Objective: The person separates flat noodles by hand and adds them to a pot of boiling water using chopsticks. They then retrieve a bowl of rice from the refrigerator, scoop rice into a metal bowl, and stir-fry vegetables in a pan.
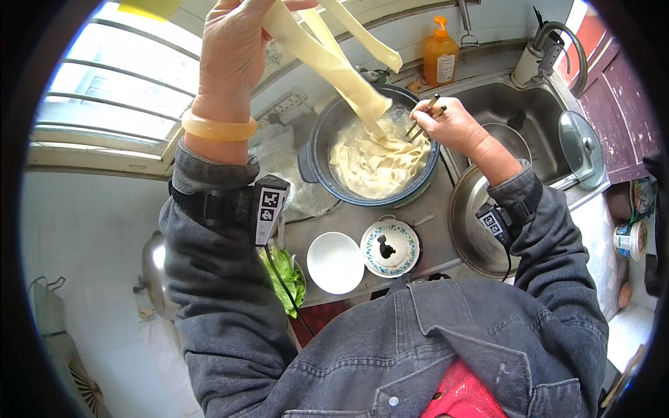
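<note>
High at the upper left, my left hand [232,52] grips several wide, flat strips of noodle dough [334,73]. The longest strip hangs down into a deep dark-blue pot [309,157], where its lower end meets the noodles inside. Many pale flat noodles [376,162] lie in cloudy liquid in that pot. Over the pot's right rim, my right hand [444,123] holds a pair of chopsticks [424,117], their tips down among the noodles. Another strip's loose end hangs in the air above the pot's far rim. The fingertips of my left hand are partly cut off by the picture's top edge.
In front of the pot stand a white bowl [335,263] and a patterned enamel lid [391,248], beside leafy greens [287,277]. A metal basin [470,245] is at right, near the sink [549,120], a glass lid [581,149] and an orange pump bottle [440,57].
</note>
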The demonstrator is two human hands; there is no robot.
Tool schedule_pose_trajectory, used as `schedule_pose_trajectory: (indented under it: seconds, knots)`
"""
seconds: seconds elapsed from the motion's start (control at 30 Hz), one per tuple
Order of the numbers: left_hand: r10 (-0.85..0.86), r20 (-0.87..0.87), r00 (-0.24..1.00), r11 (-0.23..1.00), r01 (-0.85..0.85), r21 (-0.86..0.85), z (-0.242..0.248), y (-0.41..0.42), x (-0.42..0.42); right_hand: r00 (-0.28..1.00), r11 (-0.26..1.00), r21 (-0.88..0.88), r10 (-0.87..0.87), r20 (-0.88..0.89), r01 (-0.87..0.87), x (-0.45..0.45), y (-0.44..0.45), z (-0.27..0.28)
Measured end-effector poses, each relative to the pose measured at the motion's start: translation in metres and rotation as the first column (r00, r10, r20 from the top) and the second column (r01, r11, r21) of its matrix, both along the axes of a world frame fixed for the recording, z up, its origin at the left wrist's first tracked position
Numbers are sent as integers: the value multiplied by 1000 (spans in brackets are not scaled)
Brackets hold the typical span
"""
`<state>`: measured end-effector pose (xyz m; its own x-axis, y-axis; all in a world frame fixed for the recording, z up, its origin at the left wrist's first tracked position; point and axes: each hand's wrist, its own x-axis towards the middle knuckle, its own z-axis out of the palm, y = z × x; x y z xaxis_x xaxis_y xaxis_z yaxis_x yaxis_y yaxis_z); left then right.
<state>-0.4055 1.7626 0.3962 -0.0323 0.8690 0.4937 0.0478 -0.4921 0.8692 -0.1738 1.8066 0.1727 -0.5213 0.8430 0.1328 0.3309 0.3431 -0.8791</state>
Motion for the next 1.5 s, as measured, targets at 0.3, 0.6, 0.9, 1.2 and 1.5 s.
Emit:
schedule_pose_trajectory:
  seconds: [0.3, 0.6, 0.9, 1.2, 1.5]
  knots:
    - [-181, 23, 983, 980, 182, -75, -5, 1, -19, 997, 984, -179, 0, -75, -13, 16, -3, -7]
    - [-195, 140, 971, 774, 240, -586, -139, -13, -71, 1000, 989, -145, 25, -9, -26, 13, 0, -3]
    - [-51, 46, 998, 824, 68, -562, -135, -5, -71, 989, 994, -107, -9, -150, -7, 11, -2, 6]
    - [-191, -137, 972, 849, 93, -521, -93, -23, -78, 906, 979, -192, -148, -397, 75, -1, 21, 10]
    - [-108, -193, 975, 793, -32, -608, -118, -20, -92, 969, 994, 7, -103, -224, 107, -27, 34, -17]
